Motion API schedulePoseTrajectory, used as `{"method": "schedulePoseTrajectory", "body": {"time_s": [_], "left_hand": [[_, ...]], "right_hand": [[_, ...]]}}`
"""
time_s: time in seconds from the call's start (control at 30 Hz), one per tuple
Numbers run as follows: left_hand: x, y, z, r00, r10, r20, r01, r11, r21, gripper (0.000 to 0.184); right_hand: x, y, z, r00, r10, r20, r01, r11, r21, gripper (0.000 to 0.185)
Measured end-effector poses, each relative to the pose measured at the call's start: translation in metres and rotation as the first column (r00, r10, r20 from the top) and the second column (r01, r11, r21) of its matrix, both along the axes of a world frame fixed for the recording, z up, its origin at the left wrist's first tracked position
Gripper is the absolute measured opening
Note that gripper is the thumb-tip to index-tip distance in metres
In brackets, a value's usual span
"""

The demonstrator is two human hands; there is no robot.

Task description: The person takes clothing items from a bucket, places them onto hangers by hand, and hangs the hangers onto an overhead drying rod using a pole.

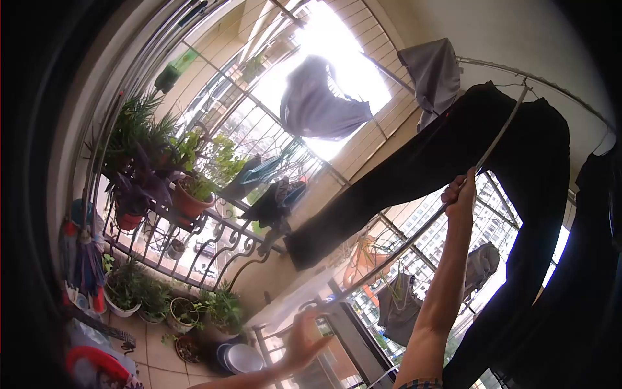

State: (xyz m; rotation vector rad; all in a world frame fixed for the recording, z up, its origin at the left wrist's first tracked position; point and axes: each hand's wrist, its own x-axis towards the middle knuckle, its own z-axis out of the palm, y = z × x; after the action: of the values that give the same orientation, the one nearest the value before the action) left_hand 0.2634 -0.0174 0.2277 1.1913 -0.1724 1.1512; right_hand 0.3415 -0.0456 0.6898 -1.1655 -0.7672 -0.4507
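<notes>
My right hand [459, 190], raised on an outstretched arm, is wrapped around a long thin clothes pole [414, 238]. The pole slants from lower left to upper right, and its top end meets the hanger of black trousers [447, 142] by the ceiling rail. Both trouser legs hang spread apart, one on each side of the pole. Lower down, my left hand [303, 343] is slightly blurred, its thumb and fingers apart. It holds nothing and lies just below the pole's lower stretch.
The ceiling rail [551, 70] also bears a grey cloth [433, 74] and dark clothing [586, 246]. A grey-purple garment [317, 100] hangs before the window bars. Potted plants [194, 191] stand along the iron railing [194, 275] and on the tiled floor [159, 360], near stacked basins [243, 358].
</notes>
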Motion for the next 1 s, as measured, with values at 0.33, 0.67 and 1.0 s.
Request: {"method": "schedulePoseTrajectory", "body": {"time_s": [0.33, 0.67, 1.0], "left_hand": [[0.007, -0.025, 0.055, 0.753, -0.645, -0.128, 0.655, 0.72, 0.228, 0.041], [-0.006, 0.028, 0.113, 0.949, 0.313, -0.038, -0.302, 0.936, 0.183, 0.06], [0.03, 0.04, 0.1, 0.989, 0.035, -0.142, -0.005, 0.978, 0.207, 0.026]], "right_hand": [[-0.01, 0.006, 0.019, 0.999, 0.004, 0.036, -0.002, 0.999, -0.047, 0.047], [-0.02, 0.025, 0.028, 0.998, 0.065, -0.02, -0.066, 0.996, -0.052, 0.05], [-0.014, 0.013, 0.018, 0.959, 0.269, 0.085, -0.251, 0.952, -0.174, 0.043]]}}
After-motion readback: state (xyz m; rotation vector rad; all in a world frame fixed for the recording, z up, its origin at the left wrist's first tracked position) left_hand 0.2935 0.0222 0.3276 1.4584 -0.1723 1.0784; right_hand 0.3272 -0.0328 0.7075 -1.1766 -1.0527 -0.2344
